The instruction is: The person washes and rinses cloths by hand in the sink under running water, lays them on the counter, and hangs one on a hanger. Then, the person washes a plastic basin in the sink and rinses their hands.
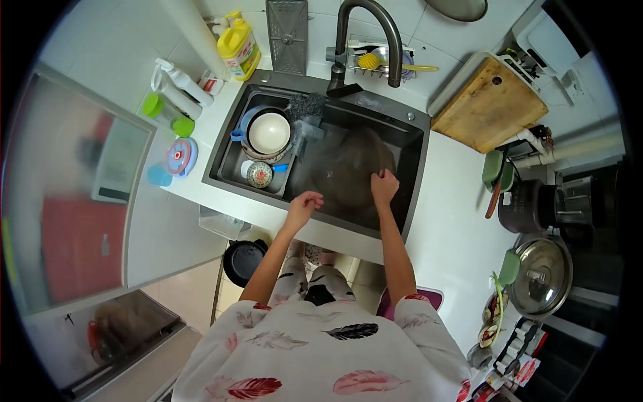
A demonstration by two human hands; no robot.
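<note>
Over the front part of a dark sink [418,161], my left hand [305,206] is raised with its fingers curled loosely apart and nothing in them. My right hand [385,186] is closed at the right edge of a dark round pan-like object [351,167], blurred, in the sink basin. What the fingers grip there is hard to make out. To the left, a tray in the sink holds a white bowl [269,132], a blue-handled pot around it and a small patterned bowl [260,175]. A grey scrubber or cloth [307,107] lies beside them.
A faucet [370,13] arches over the sink's back edge. Yellow and white bottles [239,50] stand at the back left. Cutting boards [490,104] lean at the right wall. A large lidded pot [540,276] sits on the right; a black pan [245,262] is below the counter.
</note>
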